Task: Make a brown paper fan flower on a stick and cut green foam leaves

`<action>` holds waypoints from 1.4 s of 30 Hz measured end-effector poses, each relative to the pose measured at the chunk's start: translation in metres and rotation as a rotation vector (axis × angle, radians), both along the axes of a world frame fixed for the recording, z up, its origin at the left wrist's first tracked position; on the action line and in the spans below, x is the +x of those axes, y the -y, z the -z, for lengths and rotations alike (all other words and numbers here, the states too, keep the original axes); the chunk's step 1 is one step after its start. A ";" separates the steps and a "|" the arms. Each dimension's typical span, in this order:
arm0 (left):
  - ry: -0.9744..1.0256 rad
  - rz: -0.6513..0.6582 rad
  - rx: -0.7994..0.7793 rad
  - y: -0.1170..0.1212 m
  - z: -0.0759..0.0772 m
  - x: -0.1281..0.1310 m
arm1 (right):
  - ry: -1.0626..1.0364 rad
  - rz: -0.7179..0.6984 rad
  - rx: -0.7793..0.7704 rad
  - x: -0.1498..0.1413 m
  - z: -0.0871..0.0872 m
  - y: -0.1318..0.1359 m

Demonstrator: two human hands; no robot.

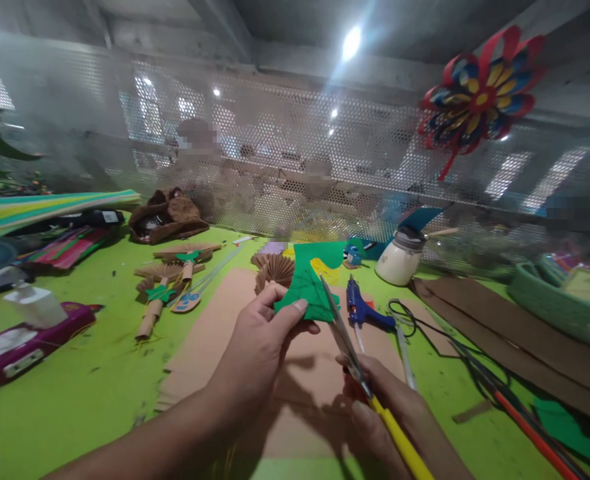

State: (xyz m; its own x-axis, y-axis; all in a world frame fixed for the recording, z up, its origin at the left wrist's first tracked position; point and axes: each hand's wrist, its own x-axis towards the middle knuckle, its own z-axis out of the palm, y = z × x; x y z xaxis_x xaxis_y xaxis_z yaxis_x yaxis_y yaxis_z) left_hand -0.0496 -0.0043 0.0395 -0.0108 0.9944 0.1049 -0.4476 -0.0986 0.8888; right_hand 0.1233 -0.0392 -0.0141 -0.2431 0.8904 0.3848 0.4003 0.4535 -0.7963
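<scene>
My left hand (255, 343) pinches a piece of green paper (307, 293) between thumb and fingers, raised over the work surface. Dark pen lines mark the paper, and its upper right edge is cut in a curve. In my right hand (385, 403) is a pair of scissors (347, 347), their metal blades pointing up and away at the paper's right edge. A yellow length, seemingly the handle, runs back past my right palm. Part of the grip is hidden by my fingers. Beneath both hands lie stacked sheets of brown paper (209, 333).
A blue glue gun (365, 310) lies right of the paper, before a white jar (399, 257). Folded brown paper figures (159, 290) and a purple power strip (35, 340) are at left. Dark brown strips (499, 320) and a green basket (549, 303) sit at right.
</scene>
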 end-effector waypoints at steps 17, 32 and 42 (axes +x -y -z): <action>-0.092 -0.017 0.070 -0.004 0.003 -0.002 | 0.040 0.055 0.035 0.000 -0.002 0.001; -0.084 0.012 0.057 -0.006 0.006 -0.002 | 0.054 0.049 0.015 0.001 -0.007 0.003; -0.102 0.013 0.055 -0.004 0.005 -0.001 | 0.095 0.080 0.026 0.002 -0.003 0.003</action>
State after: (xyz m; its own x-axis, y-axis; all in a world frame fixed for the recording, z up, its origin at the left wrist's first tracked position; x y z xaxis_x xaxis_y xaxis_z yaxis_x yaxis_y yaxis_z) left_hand -0.0503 0.0001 0.0349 0.0155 0.9872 0.1588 -0.3564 -0.1429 0.9233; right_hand 0.1254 -0.0418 -0.0110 -0.2081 0.8984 0.3868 0.5089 0.4372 -0.7415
